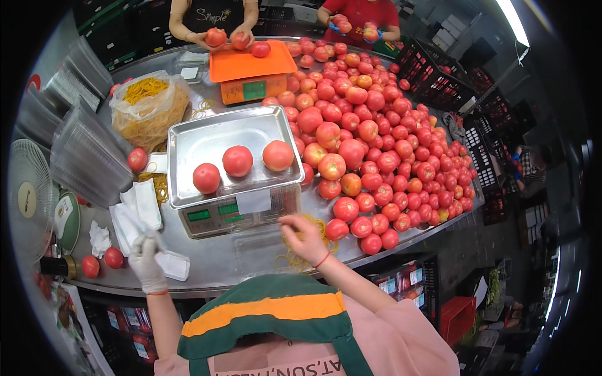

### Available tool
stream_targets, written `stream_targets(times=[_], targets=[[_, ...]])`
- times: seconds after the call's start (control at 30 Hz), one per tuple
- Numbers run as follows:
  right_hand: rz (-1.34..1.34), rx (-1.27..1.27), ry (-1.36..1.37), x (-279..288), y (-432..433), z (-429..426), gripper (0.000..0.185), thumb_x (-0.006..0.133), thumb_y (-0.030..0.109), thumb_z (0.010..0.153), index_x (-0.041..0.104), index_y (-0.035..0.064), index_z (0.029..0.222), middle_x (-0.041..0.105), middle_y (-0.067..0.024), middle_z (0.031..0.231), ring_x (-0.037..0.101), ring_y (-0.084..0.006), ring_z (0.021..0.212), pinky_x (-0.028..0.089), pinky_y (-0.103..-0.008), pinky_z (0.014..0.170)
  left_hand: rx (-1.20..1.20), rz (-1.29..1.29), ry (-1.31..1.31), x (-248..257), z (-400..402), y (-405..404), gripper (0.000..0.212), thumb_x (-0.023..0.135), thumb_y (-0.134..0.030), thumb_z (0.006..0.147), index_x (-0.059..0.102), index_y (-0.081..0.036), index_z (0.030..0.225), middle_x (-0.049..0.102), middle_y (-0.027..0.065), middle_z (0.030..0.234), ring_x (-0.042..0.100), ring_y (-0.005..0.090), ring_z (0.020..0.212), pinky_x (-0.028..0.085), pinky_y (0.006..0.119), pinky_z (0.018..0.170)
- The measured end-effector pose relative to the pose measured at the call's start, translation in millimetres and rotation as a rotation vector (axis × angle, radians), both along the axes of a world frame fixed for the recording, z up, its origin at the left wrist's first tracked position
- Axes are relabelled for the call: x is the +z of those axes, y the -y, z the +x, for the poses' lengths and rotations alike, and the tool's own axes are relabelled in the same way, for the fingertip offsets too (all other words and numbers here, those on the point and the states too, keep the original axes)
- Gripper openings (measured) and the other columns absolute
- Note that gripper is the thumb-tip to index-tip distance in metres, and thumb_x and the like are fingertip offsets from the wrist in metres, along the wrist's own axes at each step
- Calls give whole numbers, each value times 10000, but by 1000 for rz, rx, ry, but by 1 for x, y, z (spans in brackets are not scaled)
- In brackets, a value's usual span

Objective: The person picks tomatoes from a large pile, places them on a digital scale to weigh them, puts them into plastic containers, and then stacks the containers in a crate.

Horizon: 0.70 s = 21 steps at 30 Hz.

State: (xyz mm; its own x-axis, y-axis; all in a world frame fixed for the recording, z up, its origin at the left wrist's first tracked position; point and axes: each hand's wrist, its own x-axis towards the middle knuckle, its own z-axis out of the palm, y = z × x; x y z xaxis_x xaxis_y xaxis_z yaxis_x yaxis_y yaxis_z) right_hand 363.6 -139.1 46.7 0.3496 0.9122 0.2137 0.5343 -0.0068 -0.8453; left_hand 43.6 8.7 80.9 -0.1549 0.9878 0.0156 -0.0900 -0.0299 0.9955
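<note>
My left hand, in a white glove, is at the table's near left with its fingers closed on a thin white pad, blurred. White pads lie just beyond it, and another pad lies to its right. My bare right hand is over a heap of yellow rubber bands, fingers bent, at the right edge of a clear plastic tray. Whether it grips the tray is hard to tell. Ahead, three tomatoes rest on the steel pan of a digital scale.
A large pile of tomatoes covers the table's right side. Left stand stacked clear containers, a bag of rubber bands and a fan. Two people handle tomatoes across the table, one at an orange scale. Black crates stand right.
</note>
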Motion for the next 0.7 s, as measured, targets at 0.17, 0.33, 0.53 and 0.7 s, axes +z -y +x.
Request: stream_targets(times=[0.17,0.33,0.53,0.7], targets=[[56,347,-442,45,-29,-55,205,618,27,804,574,6,1004,613,-71,895,598,-145,782,485,-267,693,-604,72,-161,21,95,48,60,581,39,770,610,11,814,584,33,687,559,99,634,457,231,586],[-74,323,-373,32,-27,-48,133,624,97,796,565,17,884,608,-92,804,599,-167,747,483,-303,688,-791,-276,96,22,113,59,62,571,-3,799,601,32,840,604,65,733,560,120,622,447,235,600],[-135,329,-681,26,-22,-33,79,606,49,823,546,13,860,606,-47,790,584,-98,741,484,-245,653,-624,-255,-22,18,97,54,56,560,-13,800,596,16,831,594,36,714,535,94,601,437,221,575],[-285,392,-1132,21,-6,7,96,548,140,870,517,50,862,620,-99,874,640,-190,775,512,-264,633,-216,13,-240,26,28,20,64,519,-6,832,583,-4,832,543,6,669,501,69,592,404,202,543]])
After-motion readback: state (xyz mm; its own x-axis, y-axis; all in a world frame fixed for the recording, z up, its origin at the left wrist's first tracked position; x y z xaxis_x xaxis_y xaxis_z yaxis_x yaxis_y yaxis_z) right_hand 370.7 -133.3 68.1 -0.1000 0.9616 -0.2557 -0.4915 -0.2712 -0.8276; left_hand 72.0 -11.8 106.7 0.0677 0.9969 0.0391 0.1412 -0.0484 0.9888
